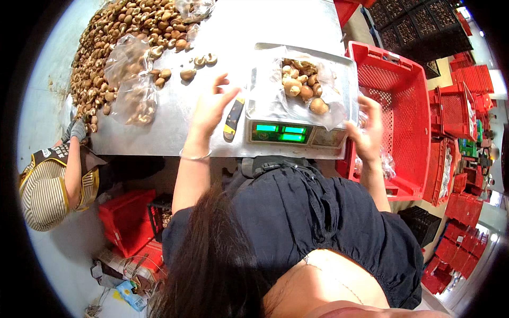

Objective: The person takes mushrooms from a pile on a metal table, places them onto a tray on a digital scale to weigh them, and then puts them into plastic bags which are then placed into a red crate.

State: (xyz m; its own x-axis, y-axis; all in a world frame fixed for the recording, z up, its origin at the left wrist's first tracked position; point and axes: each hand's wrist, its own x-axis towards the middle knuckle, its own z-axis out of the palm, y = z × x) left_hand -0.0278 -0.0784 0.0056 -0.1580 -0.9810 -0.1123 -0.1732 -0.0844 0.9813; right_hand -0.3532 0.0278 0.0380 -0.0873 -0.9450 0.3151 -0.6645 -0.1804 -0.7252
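Observation:
On the metal pan of a digital scale (pixel 258 108) lies a clear plastic bag (pixel 330 95) of brown mushrooms (pixel 306 92). Its mouth spreads loosely, and one mushroom sits at the near edge of the pile. My left hand (pixel 211 106) is over the table left of the scale, fingers apart and holding nothing. Between that hand and the scale lies a yellow-and-black utility knife (pixel 234 119). My right hand (pixel 368 129) is at the scale's right edge, thumb and fingers spread, nothing visible in its grasp. The scale's display glows green.
A large mushroom heap (pixel 132 32) covers the table's far left, with filled plastic bags (pixel 135 100) in front. At right stands a red crate (pixel 419 116) holding some bagged pieces. A co-worker (pixel 53 180) in gloves reaches to the heap. Red crates are stacked further right.

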